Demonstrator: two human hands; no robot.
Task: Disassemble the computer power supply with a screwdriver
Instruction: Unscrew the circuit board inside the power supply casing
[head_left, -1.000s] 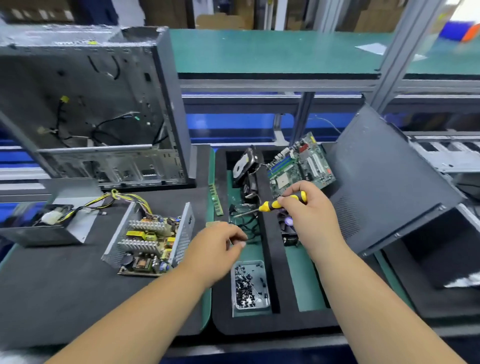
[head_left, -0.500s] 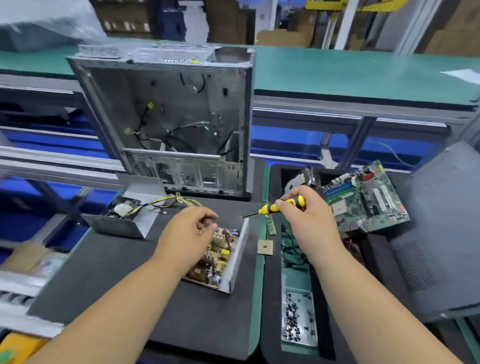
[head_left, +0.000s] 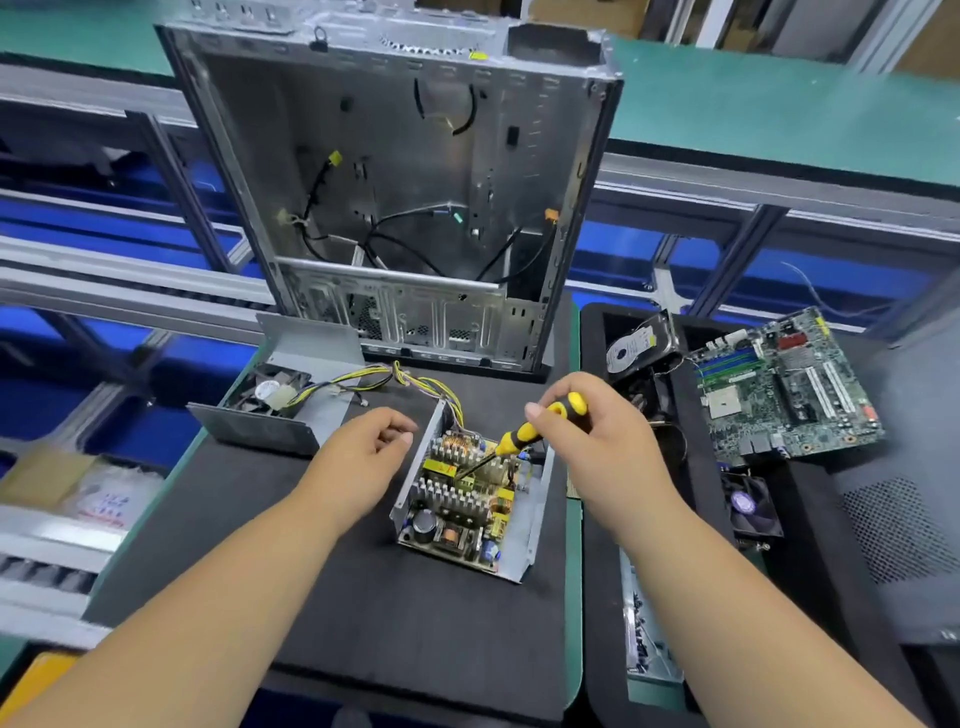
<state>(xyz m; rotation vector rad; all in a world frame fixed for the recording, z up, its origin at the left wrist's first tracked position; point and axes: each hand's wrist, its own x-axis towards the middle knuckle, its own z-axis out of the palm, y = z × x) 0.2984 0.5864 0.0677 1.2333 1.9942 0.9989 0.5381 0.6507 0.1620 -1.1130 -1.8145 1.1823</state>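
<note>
The opened power supply (head_left: 467, 499) lies on the black mat, its circuit board with heat sinks and coils exposed in a grey metal tray. Yellow and black wires run from it to its removed cover (head_left: 280, 415), which holds the fan, at the left. My right hand (head_left: 597, 441) grips a yellow-and-black screwdriver (head_left: 524, 434); its tip points down into the board's upper middle. My left hand (head_left: 363, 457) hovers just left of the supply with fingers loosely curled, holding nothing that I can see.
An empty grey computer case (head_left: 405, 197) stands upright behind the supply. Right of the mat, a black foam tray (head_left: 685, 395) holds a motherboard (head_left: 789, 384), a hard drive (head_left: 631, 348) and a small fan (head_left: 748, 506). A screw container (head_left: 644, 634) sits near the front right.
My view swung left from the foam tray to the power supply. Both hands moved left over it, and the screwdriver tip came down onto the circuit board.
</note>
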